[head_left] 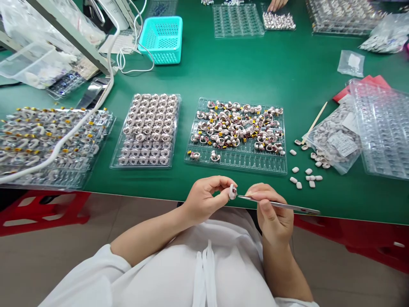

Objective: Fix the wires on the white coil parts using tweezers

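Note:
My left hand (208, 197) pinches a small white earphone part (232, 192) between thumb and fingertips, at the table's front edge. Reddish bits show inside it. My right hand (273, 209) grips metal tweezers (286, 205), their tip pointing left and almost at the part; whether they touch is unclear. Beyond the hands, a clear tray (236, 164) carries many similar parts with yellow tabs and dark red insides, loosely heaped. Another clear tray (172, 160) to its left holds pale parts in neat rows. Small pale caps (312, 184) lie scattered to the right.
At far left, a tray of yellow-tabbed parts (47, 145) sits under a white cable (81, 128). A turquoise basket (162, 57) stands farther back. On the right are a bag of caps (335, 136), a wooden stick (315, 123) and stacked clear trays (383, 128). Another person's hand (276, 5) shows at the top.

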